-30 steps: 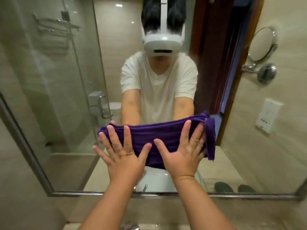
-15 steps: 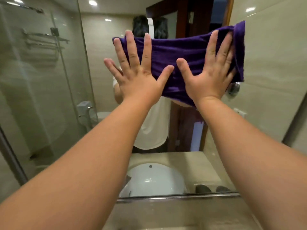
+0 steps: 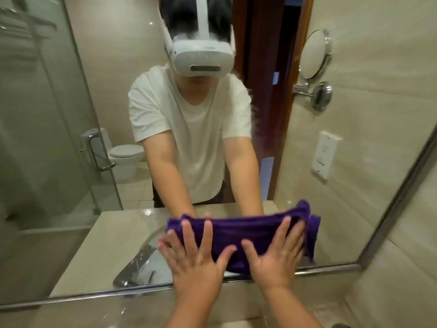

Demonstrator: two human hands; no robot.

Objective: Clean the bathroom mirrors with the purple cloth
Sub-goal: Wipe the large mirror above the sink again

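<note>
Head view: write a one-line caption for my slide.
Left hand and right hand press a purple cloth flat against the bathroom mirror, near its lower frame.

Beige tiled walls (image 3: pixel 406 268), glass shower door (image 3: pixel 47 114), white toilet (image 3: pixel 126 153), dark wooden door frame (image 3: pixel 295 91), white socket plate (image 3: pixel 325 157)

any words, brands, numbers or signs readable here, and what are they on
No text here can be read.
White headset, reflected in the mirror: a faint mark on its front, too blurred to read.
White wall plate, also reflected: small dark marks, too small to read.
Purple cloth: no label shows.
</note>
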